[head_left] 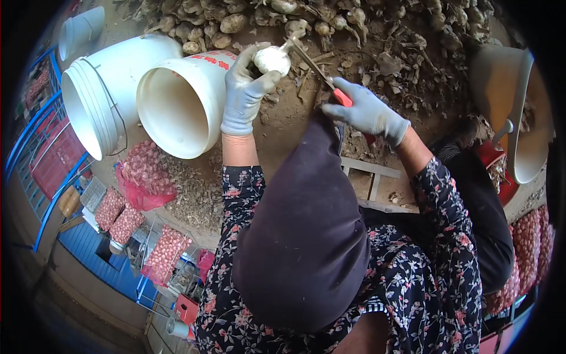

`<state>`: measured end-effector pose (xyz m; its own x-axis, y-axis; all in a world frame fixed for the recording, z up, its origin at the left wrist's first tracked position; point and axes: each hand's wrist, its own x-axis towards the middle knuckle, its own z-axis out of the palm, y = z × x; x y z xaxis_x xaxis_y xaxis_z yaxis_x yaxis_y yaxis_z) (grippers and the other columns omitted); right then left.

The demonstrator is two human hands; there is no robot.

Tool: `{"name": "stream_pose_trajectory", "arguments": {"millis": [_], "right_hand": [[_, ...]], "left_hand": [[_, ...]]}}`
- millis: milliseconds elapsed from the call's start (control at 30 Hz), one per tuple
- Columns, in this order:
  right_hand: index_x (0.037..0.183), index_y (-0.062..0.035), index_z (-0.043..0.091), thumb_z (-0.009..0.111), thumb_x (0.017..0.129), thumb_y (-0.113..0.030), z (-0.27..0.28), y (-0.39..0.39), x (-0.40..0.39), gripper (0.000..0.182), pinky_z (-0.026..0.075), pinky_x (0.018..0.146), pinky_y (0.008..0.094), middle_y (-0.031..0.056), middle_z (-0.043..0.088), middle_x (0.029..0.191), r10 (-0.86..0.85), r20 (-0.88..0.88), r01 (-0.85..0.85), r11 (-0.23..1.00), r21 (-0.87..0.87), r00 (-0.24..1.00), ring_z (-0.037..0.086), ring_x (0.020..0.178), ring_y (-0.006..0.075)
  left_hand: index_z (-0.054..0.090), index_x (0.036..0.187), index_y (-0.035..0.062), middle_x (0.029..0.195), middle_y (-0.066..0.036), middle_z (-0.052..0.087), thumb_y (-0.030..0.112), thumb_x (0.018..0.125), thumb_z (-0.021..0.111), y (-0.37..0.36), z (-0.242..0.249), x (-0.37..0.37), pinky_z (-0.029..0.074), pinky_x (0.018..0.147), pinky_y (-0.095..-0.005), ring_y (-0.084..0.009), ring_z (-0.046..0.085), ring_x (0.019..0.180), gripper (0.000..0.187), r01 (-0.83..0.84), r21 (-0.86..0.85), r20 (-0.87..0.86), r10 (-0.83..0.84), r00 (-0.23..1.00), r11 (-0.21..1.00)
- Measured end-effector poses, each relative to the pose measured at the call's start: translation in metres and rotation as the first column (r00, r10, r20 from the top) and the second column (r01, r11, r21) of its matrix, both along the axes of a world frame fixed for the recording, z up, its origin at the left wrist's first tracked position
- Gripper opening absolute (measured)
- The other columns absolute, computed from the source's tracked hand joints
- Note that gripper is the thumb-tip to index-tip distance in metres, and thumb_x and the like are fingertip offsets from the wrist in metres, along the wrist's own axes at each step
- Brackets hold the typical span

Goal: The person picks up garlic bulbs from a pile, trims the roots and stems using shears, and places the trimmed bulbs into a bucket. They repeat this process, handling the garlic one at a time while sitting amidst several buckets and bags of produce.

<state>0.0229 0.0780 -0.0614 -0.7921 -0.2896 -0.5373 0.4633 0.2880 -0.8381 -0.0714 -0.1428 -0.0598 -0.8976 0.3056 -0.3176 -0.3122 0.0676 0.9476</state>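
Observation:
My left hand (244,88), in a grey glove, is closed round a white garlic bulb (272,61), its stem pointing up and to the right. In my right hand (371,112), also gloved, is a pair of red-handled shears (342,97), gripped by the handle. The shears' long blades reach up to the left, and their tips are right at the garlic stem. Behind both hands lies a heap of garlic bulbs with dry stems (330,20) on the dirt floor.
White buckets (203,112) lie tipped over at left, and another bucket (522,118) lies at right. Red net bags of garlic (147,174) sit at lower left, with more net bags (526,242) at lower right. My dark-clad knee (306,218) rises in the middle.

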Motion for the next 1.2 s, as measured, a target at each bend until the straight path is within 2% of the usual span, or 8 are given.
{"name": "stream_pose_trajectory", "arguments": {"millis": [167, 267, 367, 467, 800, 967, 1033, 1200], "right_hand": [[0.092, 0.0004, 0.057, 0.061, 0.08, -0.029, -0.007, 0.005, 0.003, 0.032, 0.047, 0.074, 0.0408, 0.0218, 0.061, 0.085, 0.026, -0.053, -0.022, 0.998, 0.065, 0.998, 0.061, 0.082, 0.0348], [0.086, 0.0007, 0.058, 0.061, 0.079, -0.028, -0.021, 0.006, 0.034, 0.03, 0.047, 0.072, 0.0385, 0.0196, 0.061, 0.082, -0.116, 0.147, 0.108, 0.992, 0.067, 0.982, 0.059, 0.075, 0.0299], [0.088, 0.0009, 0.058, 0.061, 0.08, -0.029, -0.028, 0.008, 0.055, 0.031, 0.047, 0.075, 0.0389, 0.0207, 0.062, 0.085, -0.173, 0.329, 0.133, 0.981, 0.142, 0.928, 0.06, 0.079, 0.0325], [0.092, 0.0015, 0.058, 0.061, 0.079, -0.03, -0.034, 0.007, 0.067, 0.034, 0.046, 0.081, 0.0419, 0.0253, 0.062, 0.093, -0.085, 0.32, -0.008, 0.961, 0.276, 0.944, 0.06, 0.092, 0.039], [0.098, 0.0006, 0.052, 0.056, 0.083, -0.03, -0.038, 0.007, 0.07, 0.034, 0.048, 0.08, 0.044, 0.0259, 0.063, 0.091, 0.017, 0.281, -0.125, 0.921, 0.37, 0.96, 0.061, 0.092, 0.0401], [0.106, -0.0046, 0.046, 0.055, 0.086, -0.03, -0.015, 0.007, 0.057, 0.034, 0.049, 0.08, 0.0438, 0.0221, 0.062, 0.095, 0.119, 0.22, -0.223, 0.807, 0.547, 0.968, 0.063, 0.092, 0.0355], [0.106, -0.0057, 0.046, 0.057, 0.084, -0.031, -0.008, 0.007, 0.054, 0.035, 0.049, 0.078, 0.0438, 0.0194, 0.06, 0.098, 0.181, 0.038, -0.159, 0.726, 0.669, 0.983, 0.062, 0.092, 0.0352], [0.109, -0.0071, 0.046, 0.06, 0.082, -0.036, 0.013, 0.012, 0.048, 0.042, 0.045, 0.079, 0.0426, 0.0149, 0.057, 0.096, 0.244, -0.126, -0.069, 0.658, 0.75, 0.962, 0.058, 0.093, 0.0313]], "left_hand": [[0.06, 0.11, -0.001, 0.089, -0.008, 0.066, 0.017, 0.076, 0.068, 0.003, 0.004, 0.006, 0.049, 0.05, -0.0208, -0.0104, 0.062, 0.067, 0.039, -0.011, -0.018, 0.114, 0.013, 0.993, 1.0], [0.066, 0.091, 0.0005, 0.078, -0.008, 0.066, 0.035, 0.08, 0.064, 0.007, -0.01, 0.011, 0.048, 0.053, -0.0226, -0.0102, 0.061, 0.066, 0.037, -0.043, -0.365, 0.214, 0.129, 0.968, 0.93], [0.053, 0.109, -0.0016, 0.088, -0.017, 0.064, 0.053, 0.073, 0.067, 0.011, -0.066, 0.012, 0.051, 0.072, -0.0436, -0.0317, 0.065, 0.082, 0.067, 0.109, -0.989, 0.1, -0.088, 0.991, 0.103], [0.042, 0.119, 0.0028, 0.105, -0.022, 0.056, 0.055, 0.072, 0.068, 0.027, -0.092, 0.018, 0.051, 0.074, -0.0461, -0.0394, 0.062, 0.09, 0.074, 0.126, -0.99, 0.109, -0.218, 0.97, 0.063], [0.049, 0.124, 0.0102, 0.11, -0.018, 0.053, 0.04, 0.062, 0.078, 0.006, -0.121, 0.023, 0.046, 0.089, -0.0429, -0.0349, 0.056, 0.102, 0.075, 0.159, -0.897, -0.016, -0.389, 0.921, 0.413], [0.055, 0.117, 0.0047, 0.109, -0.015, 0.057, 0.023, 0.064, 0.077, 0.023, -0.054, 0.019, 0.048, 0.086, -0.0375, -0.0263, 0.058, 0.101, 0.06, 0.096, -0.854, -0.186, -0.473, 0.861, 0.511], [0.051, 0.117, -0.0011, 0.108, -0.011, 0.059, 0.013, 0.063, 0.078, 0.032, -0.035, 0.02, 0.051, 0.081, -0.0322, -0.0202, 0.061, 0.097, 0.062, 0.114, -0.36, -0.036, -0.136, 0.99, 0.926], [0.047, 0.119, -0.0027, 0.103, -0.009, 0.061, 0.006, 0.062, 0.077, 0.029, -0.03, 0.019, 0.053, 0.078, -0.0284, -0.0162, 0.063, 0.091, 0.066, 0.162, -0.267, -0.129, -0.202, 0.971, 0.95]]}}
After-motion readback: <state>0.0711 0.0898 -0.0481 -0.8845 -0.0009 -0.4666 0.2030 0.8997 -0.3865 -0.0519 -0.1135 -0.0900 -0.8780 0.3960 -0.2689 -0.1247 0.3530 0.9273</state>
